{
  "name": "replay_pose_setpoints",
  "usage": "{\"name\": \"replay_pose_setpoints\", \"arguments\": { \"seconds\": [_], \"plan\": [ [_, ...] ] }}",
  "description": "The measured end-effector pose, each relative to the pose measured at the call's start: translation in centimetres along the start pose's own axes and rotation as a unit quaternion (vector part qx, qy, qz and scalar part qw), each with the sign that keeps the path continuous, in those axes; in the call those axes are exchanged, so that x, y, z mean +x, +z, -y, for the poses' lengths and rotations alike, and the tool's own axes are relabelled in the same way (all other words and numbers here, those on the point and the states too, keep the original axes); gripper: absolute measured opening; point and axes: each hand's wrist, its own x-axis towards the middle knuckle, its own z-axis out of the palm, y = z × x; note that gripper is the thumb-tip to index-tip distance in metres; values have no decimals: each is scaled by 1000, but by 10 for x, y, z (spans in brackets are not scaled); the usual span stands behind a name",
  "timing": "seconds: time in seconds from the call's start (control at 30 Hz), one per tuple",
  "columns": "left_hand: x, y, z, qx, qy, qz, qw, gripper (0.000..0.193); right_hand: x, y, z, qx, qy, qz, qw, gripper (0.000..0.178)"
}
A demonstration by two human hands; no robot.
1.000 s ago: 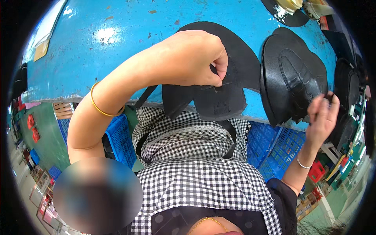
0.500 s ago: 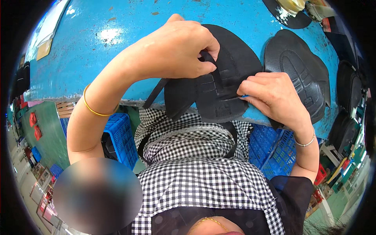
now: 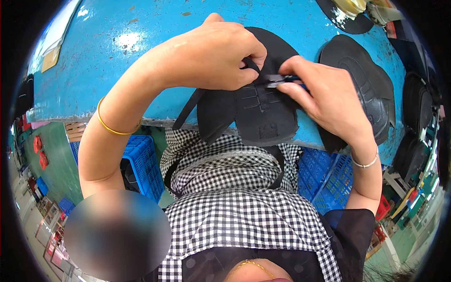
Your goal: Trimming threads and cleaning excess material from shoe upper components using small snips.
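A flat black cut-out panel (image 3: 249, 117) with stitched lines and a strap lies at the front edge of the blue table. My left hand (image 3: 230, 58) is closed over its upper left part, pinching a black strap (image 3: 253, 66) that loops up between thumb and fingers. My right hand (image 3: 324, 91) grips what look like small thread snips (image 3: 275, 82), with two greyish blades blurred by motion and a dark blue handle mostly hidden in the fingers. The blades are over the panel, close to the strap and my left fingertips.
Right of the panel lies a stack of black moulded pieces (image 3: 371, 94). A smeared container (image 3: 350, 7) stands at the far right. Papers (image 3: 61, 33) lie at the table's left. Blue crates (image 3: 143, 164) are below the table edge.
My right hand has moved up and left with the snips, from the panel's lower right to beside my left fingers. The left hand keeps the strap pinched, almost unmoved.
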Motion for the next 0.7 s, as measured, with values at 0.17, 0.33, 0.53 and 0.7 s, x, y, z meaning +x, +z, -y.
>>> {"name": "replay_pose_setpoints", "arguments": {
  "seconds": [0.17, 0.33, 0.53, 0.7],
  "plan": [
    [-2, 5, 12, -62, 54, -98, 992, 13, 6, 7, -1, -13, 21, 19, 1000, 24],
    [-21, 1, 30, -423, -31, -182, 887, 13, -8, -4, 25, 40, 14, -39, 998, 26],
    [-34, -38, 18, -677, -23, -148, 720, 15, -16, 51, 73, -218, -17, -72, 973, 24],
    [-42, -31, -6, -430, -10, -297, 853, 14, -1, 48, 60, -169, -37, -142, 975, 12]
  ]
}}
